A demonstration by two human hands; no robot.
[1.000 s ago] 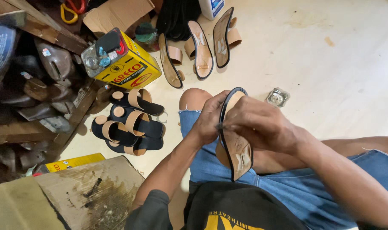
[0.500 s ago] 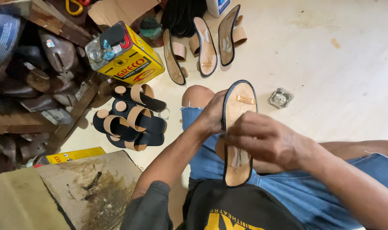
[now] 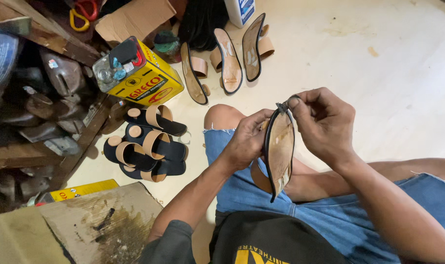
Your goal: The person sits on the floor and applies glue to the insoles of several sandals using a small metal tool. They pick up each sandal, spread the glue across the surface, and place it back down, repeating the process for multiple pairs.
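I hold a tan sandal sole (image 3: 280, 149) with a black rim upright over my lap. My left hand (image 3: 246, 141) grips its left side, where a tan strap hangs below. My right hand (image 3: 324, 122) pinches the black edging at the sole's top end between thumb and fingers. I sit on the floor in blue denim shorts, knee bent.
Several finished black sandals with tan straps (image 3: 146, 146) lie on the floor to the left. Three unfinished soles (image 3: 227, 58) lean at the back. A yellow tin can (image 3: 139, 76) stands by a wooden shelf of shoe lasts (image 3: 36, 107). A stained cardboard box (image 3: 100, 222) sits near left.
The sole has turned from flat-facing to edge-on, and my right hand has slid from its middle up to the top end, pinching the black edging.
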